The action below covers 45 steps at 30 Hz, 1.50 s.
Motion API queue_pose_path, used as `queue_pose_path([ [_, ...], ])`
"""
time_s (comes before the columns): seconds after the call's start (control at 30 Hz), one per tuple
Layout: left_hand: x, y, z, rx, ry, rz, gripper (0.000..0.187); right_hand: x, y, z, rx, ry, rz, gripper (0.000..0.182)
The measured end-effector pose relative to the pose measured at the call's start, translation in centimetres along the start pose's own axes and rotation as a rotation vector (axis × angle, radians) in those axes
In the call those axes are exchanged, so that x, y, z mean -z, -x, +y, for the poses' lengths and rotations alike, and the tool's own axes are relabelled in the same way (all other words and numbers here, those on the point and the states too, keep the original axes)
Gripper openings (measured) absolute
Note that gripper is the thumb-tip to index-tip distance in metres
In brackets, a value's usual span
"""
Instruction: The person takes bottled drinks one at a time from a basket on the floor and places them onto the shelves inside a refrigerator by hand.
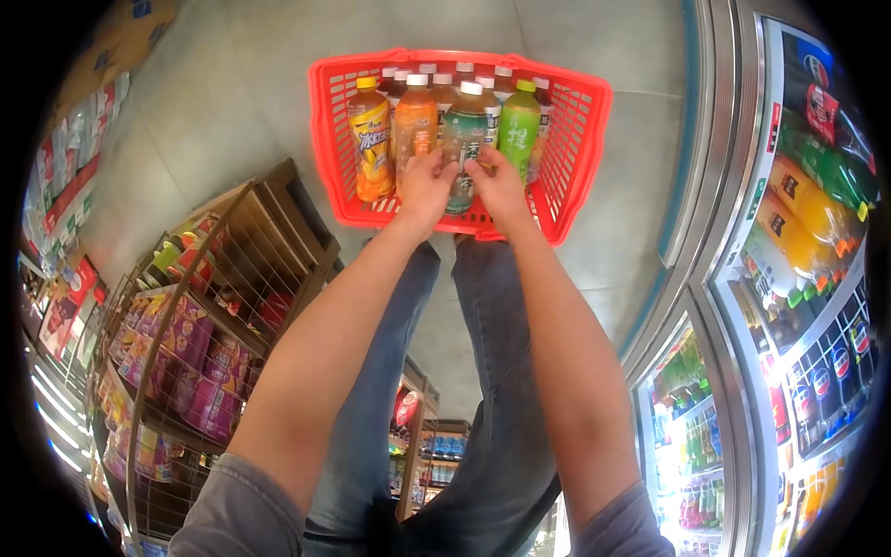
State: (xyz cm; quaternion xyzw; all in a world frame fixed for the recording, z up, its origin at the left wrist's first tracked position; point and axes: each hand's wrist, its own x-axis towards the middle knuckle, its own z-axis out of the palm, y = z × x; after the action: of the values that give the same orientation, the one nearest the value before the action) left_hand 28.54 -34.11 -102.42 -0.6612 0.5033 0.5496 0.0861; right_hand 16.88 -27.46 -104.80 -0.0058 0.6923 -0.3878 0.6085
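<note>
A red plastic shopping basket (583, 153) stands on the floor in front of my legs, with several drink bottles upright inside. My left hand (428, 192) and my right hand (500, 192) grip a dark green bottle with a white cap (464, 130) from both sides, thumbs against its label. To its left are an orange-labelled bottle (416, 116), close to my left fingers, and a yellow-capped bottle (372, 148). Just right of my right hand stands a bright green bottle (520, 125). Dark bottles behind these are partly hidden.
Drink coolers with metal-framed doors (715, 195) line the right side. On the left stands a wire and wood snack rack (269, 213) holding purple packs (181, 348). Grey tile floor (251, 84) surrounds the basket.
</note>
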Motion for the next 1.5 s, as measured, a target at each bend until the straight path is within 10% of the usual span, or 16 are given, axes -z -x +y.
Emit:
queue_pose_path([
  [0.3,7.0,8.8,4.8,0.091,0.384,-0.361,0.054,0.6,12.5,-6.4,-0.053,-0.291,-0.024,0.042],
  [0.93,26.2,47.1,34.4,-0.551,0.314,-0.691,0.055,1.8,55.4,-38.2,0.453,-0.401,0.039,0.051],
  [1.5,21.1,75.6,47.6,-1.144,0.056,-0.938,0.063,12.0,83.6,-40.7,0.977,-0.569,0.405,0.053],
])
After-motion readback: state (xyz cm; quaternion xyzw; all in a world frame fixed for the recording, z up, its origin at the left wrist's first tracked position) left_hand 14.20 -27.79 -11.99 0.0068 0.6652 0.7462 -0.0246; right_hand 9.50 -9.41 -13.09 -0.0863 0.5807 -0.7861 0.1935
